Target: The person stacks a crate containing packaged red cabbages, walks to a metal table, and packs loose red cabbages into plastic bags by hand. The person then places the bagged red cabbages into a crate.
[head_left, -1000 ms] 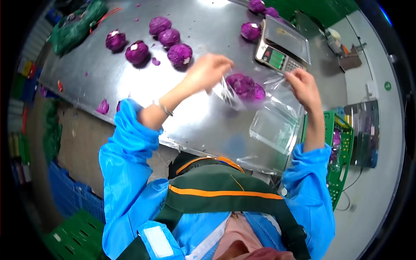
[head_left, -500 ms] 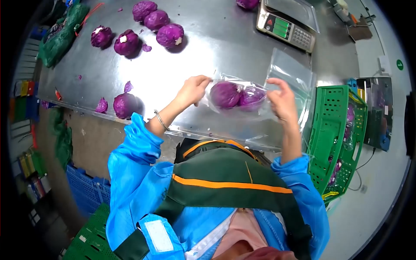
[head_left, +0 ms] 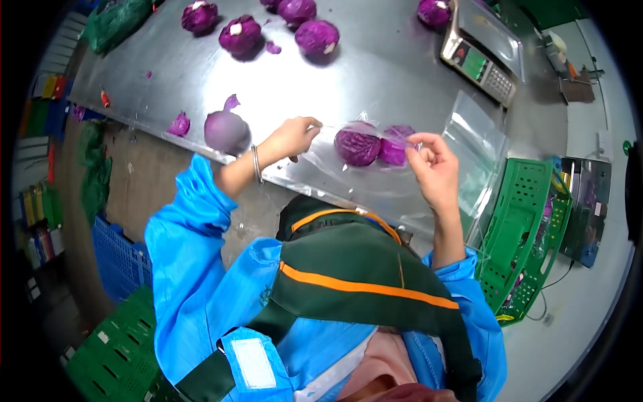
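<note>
Two red cabbages, a larger whole one (head_left: 357, 145) and a smaller piece (head_left: 393, 149), lie side by side in a clear plastic bag (head_left: 365, 175) on the metal table. My left hand (head_left: 292, 139) pinches the bag's edge to the left of the larger cabbage, with the film stretched from its fingertips. At the right end, beside the smaller piece, my right hand (head_left: 437, 169) has thumb and forefinger closed on the film. More clear bags (head_left: 474, 144) lie flat to the right of it. Another red cabbage (head_left: 225, 131) sits near the table's front edge, left of my left hand.
Several red cabbages (head_left: 317, 38) and loose leaves are at the back of the metal table (head_left: 161, 87). A digital scale (head_left: 483, 67) stands at the back right. To the right is a green crate (head_left: 519, 221) with bagged cabbage; a blue crate (head_left: 120, 261) stands lower left.
The view has turned and shifted. My left hand is slightly farther from the larger cabbage, pulling the film taut. My right forefinger has curled in from outstretched to meet the thumb.
</note>
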Motion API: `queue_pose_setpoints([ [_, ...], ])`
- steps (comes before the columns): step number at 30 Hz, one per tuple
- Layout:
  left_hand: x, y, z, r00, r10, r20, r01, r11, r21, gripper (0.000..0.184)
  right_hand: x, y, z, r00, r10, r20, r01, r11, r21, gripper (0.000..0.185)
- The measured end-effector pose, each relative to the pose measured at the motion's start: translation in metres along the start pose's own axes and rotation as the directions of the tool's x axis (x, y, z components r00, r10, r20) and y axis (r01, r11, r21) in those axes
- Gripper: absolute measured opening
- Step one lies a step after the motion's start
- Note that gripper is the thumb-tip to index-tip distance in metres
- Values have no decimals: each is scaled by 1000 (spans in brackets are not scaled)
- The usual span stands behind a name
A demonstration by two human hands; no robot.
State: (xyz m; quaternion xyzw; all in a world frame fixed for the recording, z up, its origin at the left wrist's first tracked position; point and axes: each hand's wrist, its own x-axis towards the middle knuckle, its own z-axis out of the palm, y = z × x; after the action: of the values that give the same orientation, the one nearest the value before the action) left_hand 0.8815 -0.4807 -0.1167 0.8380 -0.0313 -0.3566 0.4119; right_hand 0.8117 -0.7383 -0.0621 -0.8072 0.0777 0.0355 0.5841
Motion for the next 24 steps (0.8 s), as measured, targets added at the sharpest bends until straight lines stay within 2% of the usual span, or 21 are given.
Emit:
queue_pose_setpoints([
  [2,3,-31,-14,975,-137,174,151,986,-68,27,-14,-33,22,998,-59,27,62,994,-92,16],
  [4,0,-50,-13,924,-216,316,275,949,-155,27,-34,-60,45,945,-306,113,325,914,-245,14],
  [5,-5,-44,-9,914,-227,336,290,945,-149,29,-41,-63,54,893,-418,168,450,839,-304,13],
  [7,35,-71,4,859,-120,498,247,949,-198,28,-20,-53,78,709,-620,337,699,681,-217,11],
  [8,36,-62,2,892,-100,441,208,957,-203,29,-7,-40,89,726,-536,431,681,644,-347,12],
  [9,30,-56,0,899,-94,428,210,949,-234,29,4,3,102,834,-377,402,535,730,-426,13],
  [11,13,-50,0,912,-82,402,213,932,-294,29,-8,19,123,919,-190,346,338,832,-440,17],
  [12,14,-53,1,891,-80,448,240,918,-314,25,-11,17,130,930,-166,329,319,809,-493,17],
  [14,16,-43,-9,901,-62,430,228,911,-345,19,-14,5,140,949,-121,290,278,755,-594,17],
  [15,17,-41,-11,905,-45,424,208,914,-348,17,-13,-2,143,934,-238,268,351,757,-551,20],
  [16,25,-50,-5,914,-92,395,229,921,-315,20,-9,14,143,933,-164,319,300,845,-443,18],
  [17,29,-60,0,902,-27,430,182,929,-324,21,-7,32,137,921,-97,377,232,915,-331,16],
  [19,34,-76,6,863,103,495,88,934,-347,25,-45,-50,76,735,-137,664,313,937,-153,10],
  [20,34,-71,3,854,68,517,145,921,-361,28,-66,-78,44,637,-155,755,325,942,-81,12],
  [21,31,-61,-4,841,34,539,202,906,-372,30,-83,-87,9,589,-127,798,276,960,-51,14],
  [22,16,-48,-11,857,50,513,184,900,-395,32,-99,-92,-24,576,-63,815,194,979,-61,17],
  [24,2,-54,-19,889,-4,458,240,856,-458,33,-124,-70,-77,655,240,716,-84,965,-247,22],
])
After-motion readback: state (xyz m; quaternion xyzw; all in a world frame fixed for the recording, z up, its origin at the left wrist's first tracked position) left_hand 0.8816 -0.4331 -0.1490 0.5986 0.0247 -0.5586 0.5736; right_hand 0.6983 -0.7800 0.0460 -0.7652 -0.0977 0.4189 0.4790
